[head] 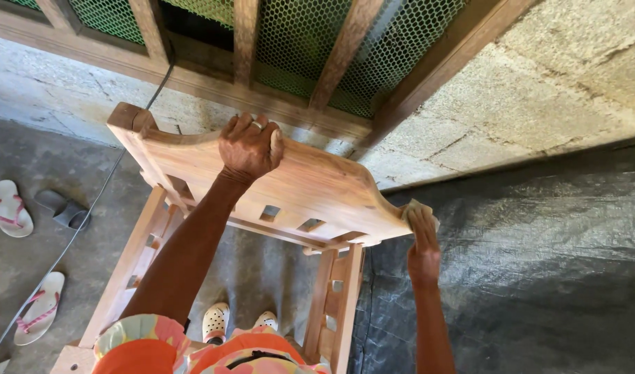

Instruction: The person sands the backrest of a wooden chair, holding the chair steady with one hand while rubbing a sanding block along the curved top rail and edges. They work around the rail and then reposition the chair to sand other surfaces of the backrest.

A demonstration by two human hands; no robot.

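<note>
Wooden chair frame [290, 187] gripped from above: left hand [249, 147] closed over curved top rail, fingers wrapped across far edge. Right hand [423, 244] presses small pale pad [416, 208] flat against rail's right corner, fingers closed on it. Frame stands on grey concrete floor [27, 166], its slatted legs running down toward person's feet. Dark plastic sheet [532, 263] lies right of frame. Three sandals [11, 208] scattered left of frame. Wood-framed green mesh screen [310, 41] beyond frame.
</note>
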